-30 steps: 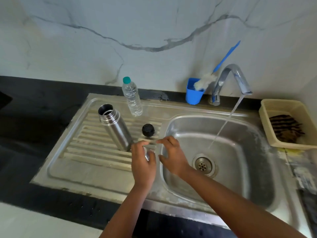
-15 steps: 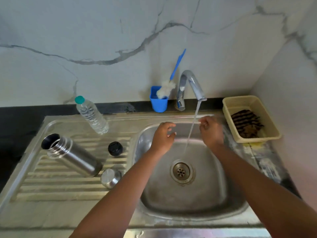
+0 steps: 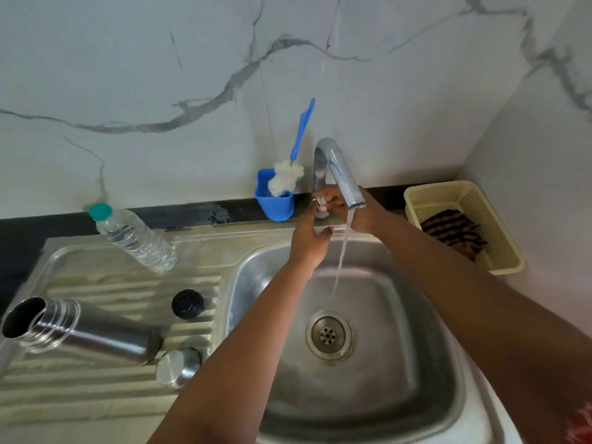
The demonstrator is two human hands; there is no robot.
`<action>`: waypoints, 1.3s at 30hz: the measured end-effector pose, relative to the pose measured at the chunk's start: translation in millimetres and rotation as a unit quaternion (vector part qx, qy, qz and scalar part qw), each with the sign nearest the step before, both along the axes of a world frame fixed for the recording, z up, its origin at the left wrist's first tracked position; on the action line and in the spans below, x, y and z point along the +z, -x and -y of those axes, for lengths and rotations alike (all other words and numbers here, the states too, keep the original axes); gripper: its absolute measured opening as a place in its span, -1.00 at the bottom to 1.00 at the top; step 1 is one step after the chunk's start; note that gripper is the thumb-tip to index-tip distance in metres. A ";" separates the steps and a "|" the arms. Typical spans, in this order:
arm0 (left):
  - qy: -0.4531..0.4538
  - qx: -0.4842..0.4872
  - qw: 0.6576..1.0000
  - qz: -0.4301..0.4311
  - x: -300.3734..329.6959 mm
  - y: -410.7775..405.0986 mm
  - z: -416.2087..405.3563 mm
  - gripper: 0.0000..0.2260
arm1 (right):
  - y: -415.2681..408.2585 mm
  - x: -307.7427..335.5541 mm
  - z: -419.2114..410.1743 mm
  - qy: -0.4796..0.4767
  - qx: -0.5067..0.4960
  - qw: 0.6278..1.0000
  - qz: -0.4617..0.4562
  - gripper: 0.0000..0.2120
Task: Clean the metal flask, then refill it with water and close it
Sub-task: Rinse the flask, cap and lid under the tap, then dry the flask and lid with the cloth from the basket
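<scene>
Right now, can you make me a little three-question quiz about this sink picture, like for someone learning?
1. True or false: water is running from the tap.
2. Which stands in the blue cup? A) the brush B) a spoon C) a knife
3. Fill in: the metal flask stands on the draining board with its mouth ____.

Key: 1. True; the stream falls into the sink. 2. A. 3. Open; its steel cap and black stopper sit beside it.
</scene>
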State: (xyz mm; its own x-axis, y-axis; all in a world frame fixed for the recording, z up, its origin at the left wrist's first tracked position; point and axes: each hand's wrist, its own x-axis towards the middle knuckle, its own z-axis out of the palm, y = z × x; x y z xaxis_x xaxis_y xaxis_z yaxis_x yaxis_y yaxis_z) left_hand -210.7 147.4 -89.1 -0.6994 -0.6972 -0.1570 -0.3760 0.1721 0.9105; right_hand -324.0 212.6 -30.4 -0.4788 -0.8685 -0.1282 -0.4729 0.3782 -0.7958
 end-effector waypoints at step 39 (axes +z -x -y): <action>0.244 -0.126 0.946 0.170 -43.0 -108.1 -104.5 -0.55 | -97.8 -81.8 -156.4 -0.187 -0.097 0.962 -0.175 -0.85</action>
